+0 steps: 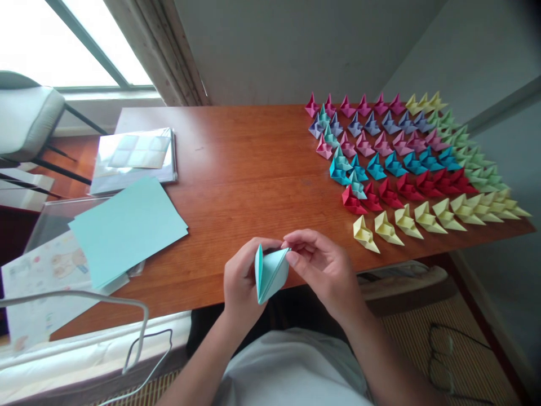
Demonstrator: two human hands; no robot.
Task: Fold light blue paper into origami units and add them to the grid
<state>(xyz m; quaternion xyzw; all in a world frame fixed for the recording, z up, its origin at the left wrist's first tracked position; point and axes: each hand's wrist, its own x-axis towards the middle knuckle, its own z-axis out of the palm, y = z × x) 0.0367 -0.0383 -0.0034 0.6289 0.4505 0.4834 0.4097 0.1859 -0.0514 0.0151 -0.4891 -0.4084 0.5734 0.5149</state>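
A partly folded piece of light teal paper is held up over the table's front edge, its layers meeting in a point at the bottom. My left hand grips it from the left side, the fingers mostly hidden behind it. With thumb and forefinger, my right hand pinches the paper's upper right corner. To the right stand rows of small folded paper boats in several colours, among them yellow boats in front, red boats and blue boats.
Flat teal sheets lie on the left of the wooden table, partly over a printed sheet. Behind them is a flat glossy stack. A white cable crosses the lower left. A chair stands by the window.
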